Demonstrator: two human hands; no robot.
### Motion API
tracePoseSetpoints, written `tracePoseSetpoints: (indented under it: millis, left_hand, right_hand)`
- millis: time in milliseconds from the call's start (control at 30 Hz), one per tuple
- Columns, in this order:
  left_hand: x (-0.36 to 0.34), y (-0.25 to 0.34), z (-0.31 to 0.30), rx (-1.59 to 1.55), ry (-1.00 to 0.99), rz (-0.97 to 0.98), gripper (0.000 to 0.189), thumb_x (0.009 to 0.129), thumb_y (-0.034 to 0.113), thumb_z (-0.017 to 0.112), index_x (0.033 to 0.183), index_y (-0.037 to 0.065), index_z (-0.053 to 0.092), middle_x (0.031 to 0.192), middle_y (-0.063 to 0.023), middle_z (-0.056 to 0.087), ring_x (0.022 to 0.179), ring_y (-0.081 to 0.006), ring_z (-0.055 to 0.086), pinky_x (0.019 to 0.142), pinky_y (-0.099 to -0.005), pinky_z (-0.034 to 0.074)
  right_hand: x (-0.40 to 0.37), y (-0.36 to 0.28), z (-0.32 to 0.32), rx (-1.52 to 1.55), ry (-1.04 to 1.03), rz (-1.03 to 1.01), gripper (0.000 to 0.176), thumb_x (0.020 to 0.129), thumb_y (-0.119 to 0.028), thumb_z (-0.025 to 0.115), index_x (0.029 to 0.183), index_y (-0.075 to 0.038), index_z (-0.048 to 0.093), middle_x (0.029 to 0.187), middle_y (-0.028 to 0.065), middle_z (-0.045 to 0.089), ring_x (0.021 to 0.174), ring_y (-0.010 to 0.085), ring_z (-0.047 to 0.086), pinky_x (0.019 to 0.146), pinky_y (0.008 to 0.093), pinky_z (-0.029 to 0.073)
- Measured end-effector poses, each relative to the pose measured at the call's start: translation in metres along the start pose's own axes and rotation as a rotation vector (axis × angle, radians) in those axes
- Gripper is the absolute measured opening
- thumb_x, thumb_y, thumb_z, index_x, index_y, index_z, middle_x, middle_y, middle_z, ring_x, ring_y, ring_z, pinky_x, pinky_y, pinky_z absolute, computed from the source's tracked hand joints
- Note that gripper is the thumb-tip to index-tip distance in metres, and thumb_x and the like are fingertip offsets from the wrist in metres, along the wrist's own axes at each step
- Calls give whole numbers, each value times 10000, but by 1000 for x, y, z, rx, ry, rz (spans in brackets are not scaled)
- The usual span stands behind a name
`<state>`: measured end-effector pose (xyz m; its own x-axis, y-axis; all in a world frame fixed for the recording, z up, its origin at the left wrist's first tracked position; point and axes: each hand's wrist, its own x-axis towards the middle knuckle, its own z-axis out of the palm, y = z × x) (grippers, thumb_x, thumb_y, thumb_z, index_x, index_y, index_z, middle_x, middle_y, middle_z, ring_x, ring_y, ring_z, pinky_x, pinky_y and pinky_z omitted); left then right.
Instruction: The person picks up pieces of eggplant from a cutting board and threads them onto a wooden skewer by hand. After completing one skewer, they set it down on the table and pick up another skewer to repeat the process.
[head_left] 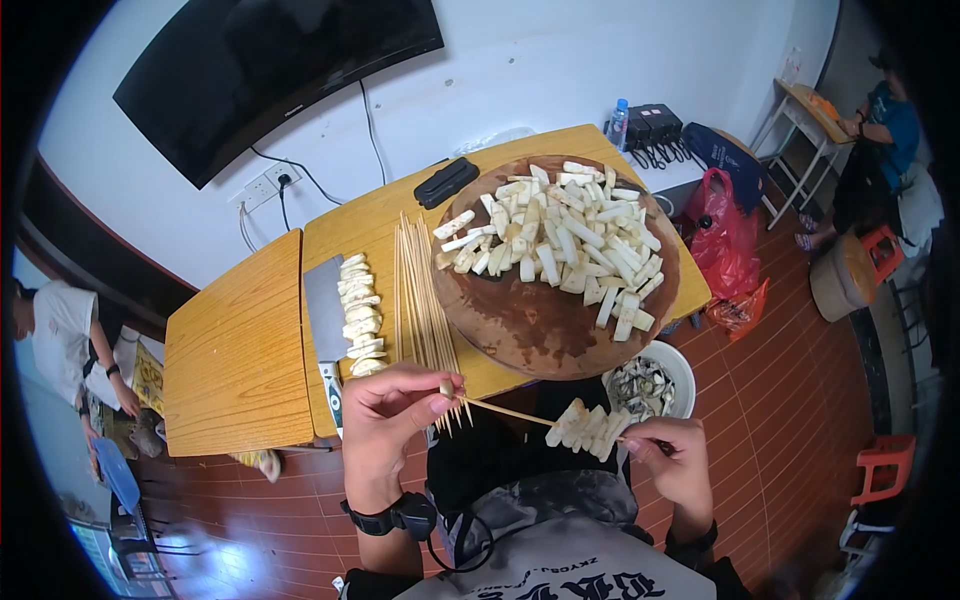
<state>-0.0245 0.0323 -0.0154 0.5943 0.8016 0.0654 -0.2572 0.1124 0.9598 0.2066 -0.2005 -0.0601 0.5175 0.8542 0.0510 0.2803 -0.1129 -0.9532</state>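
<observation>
My left hand [390, 410] pinches a small pale vegetable piece [446, 388], which looks like peeled eggplant, at one end of a bamboo skewer [500, 408]. At the skewer's other end is my right hand [672, 460], its fingers closed around the end beside several threaded pale strips [588, 430]. Beyond my hands, a big heap of cut strips [570, 230] lies on a round wooden board [530, 320]. Bare skewers [418, 290] lie left of the board. Next to them is a row of strips [360, 310], apparently skewered, beside a cleaver [326, 310].
The wooden table [240, 350] stands against the wall below a television [270, 70]. A white bucket [682, 375] with dark-and-pale scraps is under the board's right edge. Red plastic bags [722, 240] hang at the right. Other people work at far left and far right.
</observation>
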Motion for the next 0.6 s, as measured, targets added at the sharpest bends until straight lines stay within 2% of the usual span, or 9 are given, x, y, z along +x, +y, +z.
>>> tracePoseSetpoints:
  millis: [333,433,600]
  left_hand:
    - [-2,-2,-2,16,-23,0,235,774,-121,753,1003,-72,736,955,-219,725,871,-267,730,802,-370,621]
    - [-3,0,-3,-2,-75,-5,279,780,-188,728,1025,-54,741,1007,-210,730,927,-248,725,855,-348,594]
    - [-3,-1,-2,8,-67,5,277,776,-191,732,1019,-59,741,997,-205,728,923,-246,725,861,-346,596]
  right_hand:
    - [-1,4,-2,2,4,-44,82,839,74,670,866,22,727,708,106,686,569,174,621,562,281,461]
    - [-1,3,-3,7,-1,-29,87,844,75,668,867,19,730,698,98,679,559,164,614,549,278,452]
    - [-3,4,-3,36,-19,-18,86,848,70,674,875,16,735,687,94,672,543,154,601,536,277,446]
